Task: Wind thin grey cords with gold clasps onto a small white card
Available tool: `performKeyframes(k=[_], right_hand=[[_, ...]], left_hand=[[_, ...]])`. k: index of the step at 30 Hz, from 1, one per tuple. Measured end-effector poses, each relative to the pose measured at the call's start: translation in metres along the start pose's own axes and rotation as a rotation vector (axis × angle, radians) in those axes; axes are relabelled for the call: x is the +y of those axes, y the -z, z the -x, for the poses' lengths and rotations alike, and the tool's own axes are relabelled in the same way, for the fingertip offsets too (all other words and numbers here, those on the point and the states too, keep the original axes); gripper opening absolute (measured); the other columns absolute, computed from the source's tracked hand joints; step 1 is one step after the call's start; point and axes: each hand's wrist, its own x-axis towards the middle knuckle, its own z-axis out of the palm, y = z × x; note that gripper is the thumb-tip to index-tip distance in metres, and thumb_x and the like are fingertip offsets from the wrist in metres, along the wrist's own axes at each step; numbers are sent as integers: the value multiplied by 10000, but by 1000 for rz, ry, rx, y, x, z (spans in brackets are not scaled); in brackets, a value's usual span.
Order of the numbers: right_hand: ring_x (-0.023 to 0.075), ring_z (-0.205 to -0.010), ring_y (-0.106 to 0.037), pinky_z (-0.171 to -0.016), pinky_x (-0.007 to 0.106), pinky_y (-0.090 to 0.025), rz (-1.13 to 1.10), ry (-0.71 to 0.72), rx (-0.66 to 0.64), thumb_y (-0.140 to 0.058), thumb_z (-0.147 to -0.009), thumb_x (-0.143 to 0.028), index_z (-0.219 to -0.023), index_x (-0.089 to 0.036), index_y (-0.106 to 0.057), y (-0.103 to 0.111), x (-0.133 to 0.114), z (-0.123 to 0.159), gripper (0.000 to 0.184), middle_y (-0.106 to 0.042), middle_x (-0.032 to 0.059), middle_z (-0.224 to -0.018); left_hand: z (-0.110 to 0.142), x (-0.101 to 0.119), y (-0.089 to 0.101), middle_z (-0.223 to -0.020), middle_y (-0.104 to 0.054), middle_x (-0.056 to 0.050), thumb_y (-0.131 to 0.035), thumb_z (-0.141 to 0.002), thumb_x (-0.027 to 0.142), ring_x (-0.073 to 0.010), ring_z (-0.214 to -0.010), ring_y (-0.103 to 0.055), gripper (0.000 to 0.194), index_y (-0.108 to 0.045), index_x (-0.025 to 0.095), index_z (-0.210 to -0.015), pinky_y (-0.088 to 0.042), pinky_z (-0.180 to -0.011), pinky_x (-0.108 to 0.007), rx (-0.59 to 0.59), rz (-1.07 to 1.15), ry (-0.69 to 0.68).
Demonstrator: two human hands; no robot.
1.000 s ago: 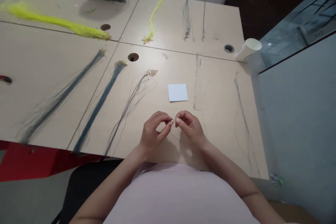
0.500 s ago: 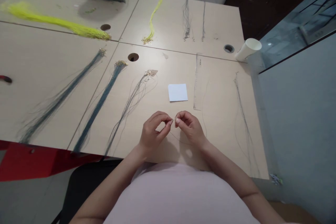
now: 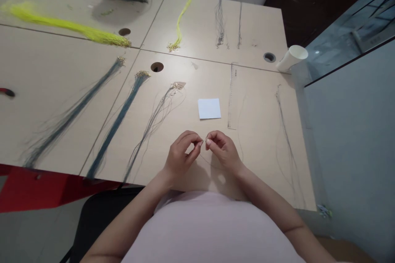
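Smooth tabletop [image 3: 262, 131] — left hand [image 3: 182, 154], right hand [image 3: 224, 150], each grip pinching tiny indistinct bits [image 3: 206, 140] — curved thread [image 3: 211, 165] nearby.

Left hand [image 3: 182, 154] and right hand [image 3: 224, 152] both pinched, close together on the near side of the white card [image 3: 209, 109].
The left thumb and index finger met at the tips, making a rounded loop; the right thumb pressed against a bent index finger. A narrow gap parted the two pinches, just short of the card. The bare left forearm [image 3: 138, 213] and right forearm [image 3: 271, 205] spread apart, away from the card.
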Motion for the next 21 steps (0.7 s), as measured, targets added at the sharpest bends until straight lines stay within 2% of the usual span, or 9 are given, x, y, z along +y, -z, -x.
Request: performKeyframes(k=[21], right_hand=[[103, -633, -498, -633, 248, -395, -8, -18, 16, -546, -804, -288, -769, -185, -529, 0, -3, -1, 110, -527, -19, -672]], left_hand=[[-2, 2, 0, -762, -574, -28, -564, -773, 91, -103, -732, -539, 88, -555, 152, -835, -450, -662, -230, 28, 15, -24]])
